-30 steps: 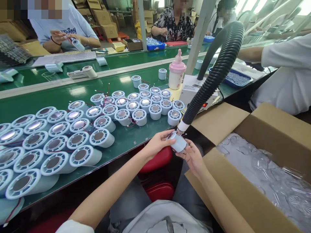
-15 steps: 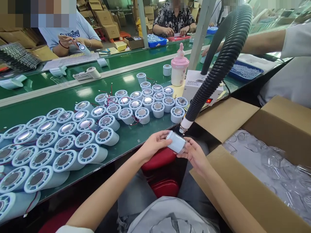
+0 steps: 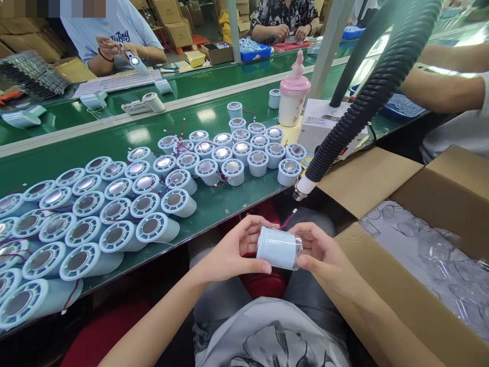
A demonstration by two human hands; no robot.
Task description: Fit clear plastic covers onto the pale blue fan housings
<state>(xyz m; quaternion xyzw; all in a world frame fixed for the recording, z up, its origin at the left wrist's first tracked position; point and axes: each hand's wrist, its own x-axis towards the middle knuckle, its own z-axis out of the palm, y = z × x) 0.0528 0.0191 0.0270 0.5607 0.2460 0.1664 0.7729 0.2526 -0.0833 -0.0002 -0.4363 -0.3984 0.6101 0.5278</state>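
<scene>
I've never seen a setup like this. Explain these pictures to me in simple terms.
There is no robot here: these are a person's bare hands, seen from one camera worn on their head, looking forward and down. The left hand is at the blue end of a light-blue cylinder; the right hand is at its clear end. Thin red wires stick out behind it. On the green bench stand rows of similar cylinders, a pink-lidded cup and a white machine. A ribbed black hose hangs over the bench edge. To the right, an open cardboard box holds clear plastic pieces. Other people work across the bench.
</scene>
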